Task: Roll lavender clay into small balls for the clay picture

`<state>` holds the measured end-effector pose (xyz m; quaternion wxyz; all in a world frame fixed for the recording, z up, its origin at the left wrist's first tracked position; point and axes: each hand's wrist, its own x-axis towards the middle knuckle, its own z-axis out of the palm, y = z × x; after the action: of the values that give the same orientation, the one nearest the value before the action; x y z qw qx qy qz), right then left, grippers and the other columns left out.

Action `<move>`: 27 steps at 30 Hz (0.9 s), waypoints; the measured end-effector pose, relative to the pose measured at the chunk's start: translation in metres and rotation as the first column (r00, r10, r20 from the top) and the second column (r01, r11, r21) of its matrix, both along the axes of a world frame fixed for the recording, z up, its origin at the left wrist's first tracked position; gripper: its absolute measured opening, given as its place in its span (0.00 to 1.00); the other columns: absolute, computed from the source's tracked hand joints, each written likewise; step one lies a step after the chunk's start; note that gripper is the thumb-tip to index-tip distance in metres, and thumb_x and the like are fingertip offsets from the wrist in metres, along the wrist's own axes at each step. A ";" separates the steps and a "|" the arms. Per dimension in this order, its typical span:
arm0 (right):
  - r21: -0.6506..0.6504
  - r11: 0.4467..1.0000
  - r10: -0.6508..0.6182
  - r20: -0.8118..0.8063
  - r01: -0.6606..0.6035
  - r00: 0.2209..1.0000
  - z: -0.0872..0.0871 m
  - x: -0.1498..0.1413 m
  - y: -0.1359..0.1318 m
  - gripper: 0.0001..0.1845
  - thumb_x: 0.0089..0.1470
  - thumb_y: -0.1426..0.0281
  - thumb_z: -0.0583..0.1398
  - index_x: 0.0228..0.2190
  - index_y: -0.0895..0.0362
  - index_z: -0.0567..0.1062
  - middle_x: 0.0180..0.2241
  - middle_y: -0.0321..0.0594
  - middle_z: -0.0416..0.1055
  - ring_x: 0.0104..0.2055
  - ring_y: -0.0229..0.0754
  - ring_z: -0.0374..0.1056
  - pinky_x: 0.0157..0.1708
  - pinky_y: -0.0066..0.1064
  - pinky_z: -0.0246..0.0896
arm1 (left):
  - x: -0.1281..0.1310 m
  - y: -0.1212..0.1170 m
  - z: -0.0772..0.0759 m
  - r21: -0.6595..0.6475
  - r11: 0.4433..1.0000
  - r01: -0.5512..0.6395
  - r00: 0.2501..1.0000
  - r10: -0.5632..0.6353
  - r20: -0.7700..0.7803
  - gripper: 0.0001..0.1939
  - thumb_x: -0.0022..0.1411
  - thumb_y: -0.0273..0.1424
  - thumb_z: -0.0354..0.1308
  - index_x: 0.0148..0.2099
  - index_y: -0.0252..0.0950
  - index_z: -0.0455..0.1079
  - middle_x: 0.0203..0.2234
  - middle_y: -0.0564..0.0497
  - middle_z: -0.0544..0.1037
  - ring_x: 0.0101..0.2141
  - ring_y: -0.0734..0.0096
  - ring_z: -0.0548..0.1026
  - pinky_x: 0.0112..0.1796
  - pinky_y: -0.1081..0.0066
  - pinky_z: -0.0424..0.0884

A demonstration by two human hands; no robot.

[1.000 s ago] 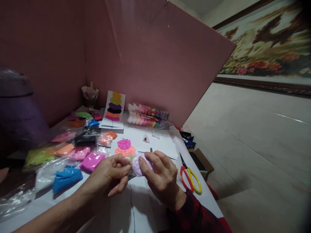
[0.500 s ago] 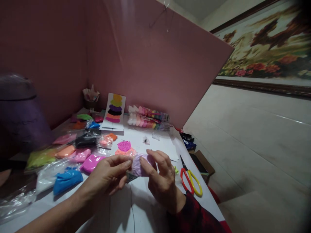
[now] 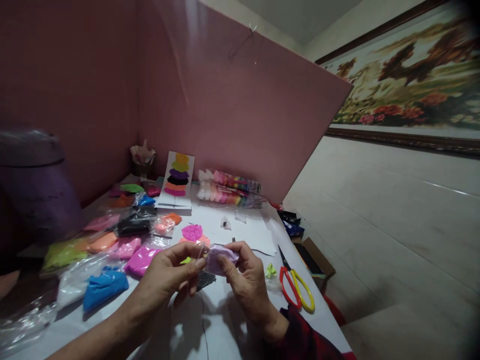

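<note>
Above the surface [image 3: 326, 325], you have the lilac packet [image 3: 215, 261] between your hands, its long axis roughly crosswise, your left hand [image 3: 170, 271] pinching its clear end, your right hand [image 3: 245, 284], nearer its bulk, clamping the filled part.

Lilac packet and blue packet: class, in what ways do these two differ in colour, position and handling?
Colour: the lilac packet is pale, while the blue packet is vivid.
Position: the lilac packet is held up between the left hand and right hand; the blue packet lies on the table.
Handling: fingers partly cover the lilac packet, but none touch the blue packet.
Shared: both look creased.
</note>
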<state>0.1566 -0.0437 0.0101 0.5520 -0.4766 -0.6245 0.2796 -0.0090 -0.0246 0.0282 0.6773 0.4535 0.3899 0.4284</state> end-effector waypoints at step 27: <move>0.141 0.990 -0.058 0.183 0.032 0.981 0.002 -0.001 0.000 0.06 0.57 0.69 0.57 0.33 0.58 0.72 0.25 0.36 0.71 0.25 0.36 0.65 0.27 0.26 0.60 | 0.002 -0.002 0.015 -0.284 0.959 0.009 0.965 0.066 0.252 0.14 0.40 0.23 0.72 0.34 0.34 0.78 0.27 0.51 0.80 0.27 0.77 0.75 0.26 0.84 0.69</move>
<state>0.1553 -0.0439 0.0117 0.5287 -0.4758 -0.6801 0.1775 -0.0066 -0.0262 0.0437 0.7740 0.2864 0.3617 0.4338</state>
